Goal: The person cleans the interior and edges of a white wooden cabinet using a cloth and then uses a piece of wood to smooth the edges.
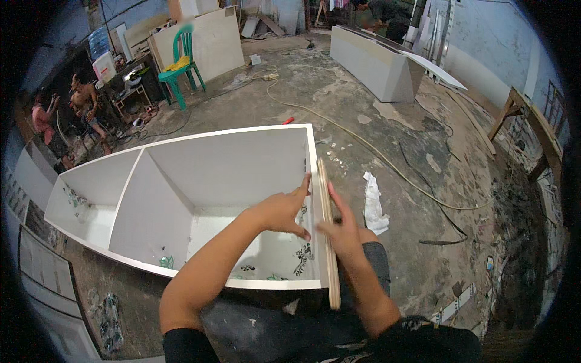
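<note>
A white cabinet carcass (242, 163) lies with its open side up, split by a divider (145, 206). My left hand (283, 209) reaches inside, thumb and fingers spread, its fingertips at the inner face of the right end panel. Along the outside of that panel runs a pale wooden strip (331, 266), apparently of layered wood. My right hand (344, 233) is on the strip from the outer side, its thumb over the top and a finger stretched along the edge. Slight blur softens the right thumb.
A crumpled white cloth or paper (375, 206) lies right of my knee. A yellowish hose (363, 142) crosses the concrete floor. Beyond are a green chair (183, 63), another long cabinet (378, 72) and a wooden trestle (532, 121). Two people (85, 103) are at far left, another (390, 15) far back.
</note>
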A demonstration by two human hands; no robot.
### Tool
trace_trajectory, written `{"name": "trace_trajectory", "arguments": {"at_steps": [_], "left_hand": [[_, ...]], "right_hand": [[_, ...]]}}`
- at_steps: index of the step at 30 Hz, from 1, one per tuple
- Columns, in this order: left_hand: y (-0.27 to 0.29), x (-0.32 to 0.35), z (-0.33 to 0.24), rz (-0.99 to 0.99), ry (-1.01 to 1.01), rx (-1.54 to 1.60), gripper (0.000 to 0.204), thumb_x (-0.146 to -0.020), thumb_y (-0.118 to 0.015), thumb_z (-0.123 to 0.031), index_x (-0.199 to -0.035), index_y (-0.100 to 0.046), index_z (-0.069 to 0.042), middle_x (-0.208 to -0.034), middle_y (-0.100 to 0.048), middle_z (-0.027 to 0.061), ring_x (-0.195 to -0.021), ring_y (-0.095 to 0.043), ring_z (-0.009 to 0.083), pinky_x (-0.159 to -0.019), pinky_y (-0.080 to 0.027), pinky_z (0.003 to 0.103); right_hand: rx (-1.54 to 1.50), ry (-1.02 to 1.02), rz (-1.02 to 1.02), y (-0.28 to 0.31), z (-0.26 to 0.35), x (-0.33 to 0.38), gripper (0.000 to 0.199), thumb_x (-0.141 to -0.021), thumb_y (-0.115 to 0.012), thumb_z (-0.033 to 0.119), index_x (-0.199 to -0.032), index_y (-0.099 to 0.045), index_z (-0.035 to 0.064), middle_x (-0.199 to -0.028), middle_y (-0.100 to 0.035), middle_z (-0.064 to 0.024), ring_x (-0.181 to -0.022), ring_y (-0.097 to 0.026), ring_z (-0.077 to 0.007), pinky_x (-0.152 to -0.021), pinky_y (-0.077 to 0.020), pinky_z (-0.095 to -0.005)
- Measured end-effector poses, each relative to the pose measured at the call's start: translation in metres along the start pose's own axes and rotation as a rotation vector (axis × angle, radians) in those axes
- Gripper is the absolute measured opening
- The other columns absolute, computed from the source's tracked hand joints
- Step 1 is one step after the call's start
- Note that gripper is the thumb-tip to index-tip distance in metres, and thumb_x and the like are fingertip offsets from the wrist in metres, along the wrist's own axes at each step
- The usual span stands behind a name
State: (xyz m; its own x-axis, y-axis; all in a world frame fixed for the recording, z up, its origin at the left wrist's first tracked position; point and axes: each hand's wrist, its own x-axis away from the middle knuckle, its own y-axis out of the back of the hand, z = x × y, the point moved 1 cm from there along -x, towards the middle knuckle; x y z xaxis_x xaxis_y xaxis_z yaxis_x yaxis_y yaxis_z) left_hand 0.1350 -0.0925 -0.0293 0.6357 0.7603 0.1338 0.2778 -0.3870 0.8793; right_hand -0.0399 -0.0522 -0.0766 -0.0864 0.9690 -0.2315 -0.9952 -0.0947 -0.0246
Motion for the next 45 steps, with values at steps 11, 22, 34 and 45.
{"name": "trace_trajectory", "arguments": {"at_steps": [11, 22, 34, 45], "left_hand": [[-0.010, -0.008, 0.004, -0.007, -0.047, 0.020, 0.146, -0.054, -0.088, -0.038, -0.141, 0.021, 0.004, -0.134, -0.041, 0.0327, -0.109, -0.055, 0.0413, -0.096, -0.044, 0.040], [-0.020, 0.000, 0.004, 0.000, -0.064, 0.019, 0.138, -0.063, -0.080, -0.050, -0.139, 0.017, 0.011, -0.127, -0.042, 0.0398, -0.102, -0.056, 0.0493, -0.091, -0.046, 0.043], [-0.005, -0.013, -0.033, 0.022, -0.119, -0.136, 0.149, -0.054, -0.080, -0.061, -0.130, 0.017, 0.023, -0.112, -0.050, 0.0432, -0.097, -0.058, 0.0490, -0.090, -0.047, 0.041], [-0.021, -0.003, -0.023, 0.019, -0.100, -0.150, 0.139, -0.051, -0.084, -0.054, -0.129, -0.002, 0.026, -0.093, -0.061, 0.0326, -0.087, -0.062, 0.0442, -0.081, -0.051, 0.043]], "right_hand": [[-0.154, -0.134, -0.072, -0.009, 0.005, -0.157, 0.072, -0.071, -0.059, 0.002, -0.140, -0.038, 0.0011, -0.115, -0.056, -0.0116, -0.098, -0.056, -0.0198, -0.085, -0.0458, -0.0306], [-0.156, -0.086, -0.016, -0.003, 0.003, 0.064, 0.080, -0.066, -0.061, 0.000, -0.142, -0.035, 0.0012, -0.142, -0.040, -0.0153, -0.132, -0.038, -0.0275, -0.111, -0.0263, -0.0396], [-0.288, -0.119, -0.017, 0.017, -0.003, -0.170, 0.067, -0.074, -0.064, 0.007, -0.137, -0.044, 0.0025, -0.101, -0.063, -0.0103, -0.078, -0.061, -0.0166, -0.066, -0.0500, -0.0291], [-0.227, 0.009, -0.038, -0.001, -0.013, -0.089, 0.063, -0.071, -0.063, 0.002, -0.132, -0.048, -0.0019, -0.102, -0.060, -0.0083, -0.084, -0.055, -0.0149, -0.073, -0.0458, -0.0274]]}}
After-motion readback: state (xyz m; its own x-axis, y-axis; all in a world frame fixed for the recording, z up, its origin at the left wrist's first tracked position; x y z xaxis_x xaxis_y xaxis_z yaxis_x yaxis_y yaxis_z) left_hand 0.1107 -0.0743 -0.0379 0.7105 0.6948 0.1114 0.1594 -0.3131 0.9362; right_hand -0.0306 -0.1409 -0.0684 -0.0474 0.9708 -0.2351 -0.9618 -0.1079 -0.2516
